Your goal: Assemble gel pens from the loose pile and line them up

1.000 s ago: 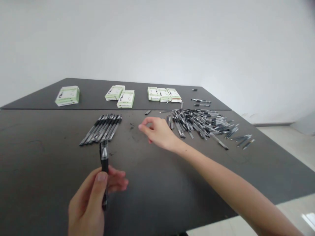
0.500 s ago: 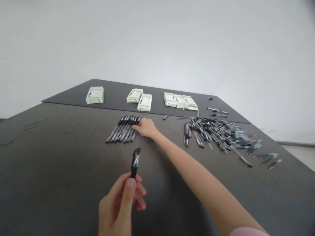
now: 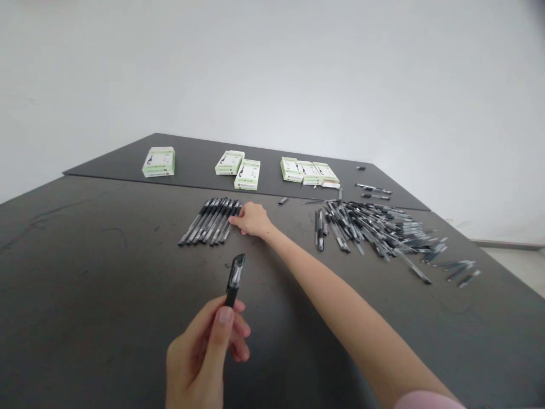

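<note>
My left hand (image 3: pixel 208 352) is closed round a capped gel pen (image 3: pixel 234 279) with a black grip, held upright in front of me with its cap end up. My right hand (image 3: pixel 252 220) reaches out to the right end of a row of pens (image 3: pixel 208 221) lying side by side on the dark table. Its thumb and fingers are pinched on the rightmost pen (image 3: pixel 227 232), which is partly hidden by the hand.
A loose heap of pens (image 3: pixel 374 224) spreads over the table (image 3: pixel 106 295) at the right. Several green-and-white boxes (image 3: pixel 159 162) stand along the back. A small dark cap-like piece (image 3: pixel 283 200) lies between row and heap.
The view has shifted slightly, so the table and pens appear a little further left and higher. Both hands keep their hold, with almost no movement relative to the pens.
</note>
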### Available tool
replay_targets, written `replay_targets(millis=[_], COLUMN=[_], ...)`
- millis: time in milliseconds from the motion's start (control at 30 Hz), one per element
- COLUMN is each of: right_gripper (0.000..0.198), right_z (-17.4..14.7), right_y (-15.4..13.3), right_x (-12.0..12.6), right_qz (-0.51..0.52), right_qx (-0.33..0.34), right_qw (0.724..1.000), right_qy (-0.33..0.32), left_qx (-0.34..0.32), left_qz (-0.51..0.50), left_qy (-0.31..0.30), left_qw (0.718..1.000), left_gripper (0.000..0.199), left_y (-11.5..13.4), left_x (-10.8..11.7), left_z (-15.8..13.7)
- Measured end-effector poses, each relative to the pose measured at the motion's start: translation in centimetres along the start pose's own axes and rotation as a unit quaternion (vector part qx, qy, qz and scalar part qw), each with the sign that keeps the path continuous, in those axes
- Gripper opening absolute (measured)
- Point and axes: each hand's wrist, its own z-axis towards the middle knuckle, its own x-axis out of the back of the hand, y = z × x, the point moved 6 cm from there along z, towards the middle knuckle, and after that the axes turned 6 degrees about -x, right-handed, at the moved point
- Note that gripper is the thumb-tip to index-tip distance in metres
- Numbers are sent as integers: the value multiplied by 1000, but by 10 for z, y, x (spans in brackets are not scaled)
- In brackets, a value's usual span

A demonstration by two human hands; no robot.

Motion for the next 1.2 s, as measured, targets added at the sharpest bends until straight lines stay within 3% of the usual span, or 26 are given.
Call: replay_targets(millis=[233, 467, 733, 967, 1033, 1100, 1200], right_gripper=[26, 26, 25, 42, 46, 48, 43], right_z=[-10, -38, -67, -98, -113, -130, -153], right_y=[7, 49, 94, 96, 87, 75, 56], right_x=[5, 31, 63, 80, 78, 68, 50], right_qz=[-48, -112, -152, -125, -83, 35, 228], right_qx=[-11, -57, -100, -102, -66, -23, 9], right_qw=[999, 988, 972, 966, 978, 995, 972], right_qy=[21, 92, 151, 204, 178, 91, -50], left_qx=[-5, -3, 56, 106, 132, 159, 188], left_qz=[6, 22, 19, -2, -15, -28, -29], left_qy=[-3, -11, -38, -33, -34, -48, -83], left_qw=[1000, 1000, 998, 994, 991, 986, 978], left_gripper=[27, 30, 39, 45, 47, 47, 46], left_y=[-1, -1, -9, -16, -19, -23, -30], left_x=[-2, -9, -22, -22, -23, -25, -29], left_z=[1, 4, 8, 10, 9, 8, 7])
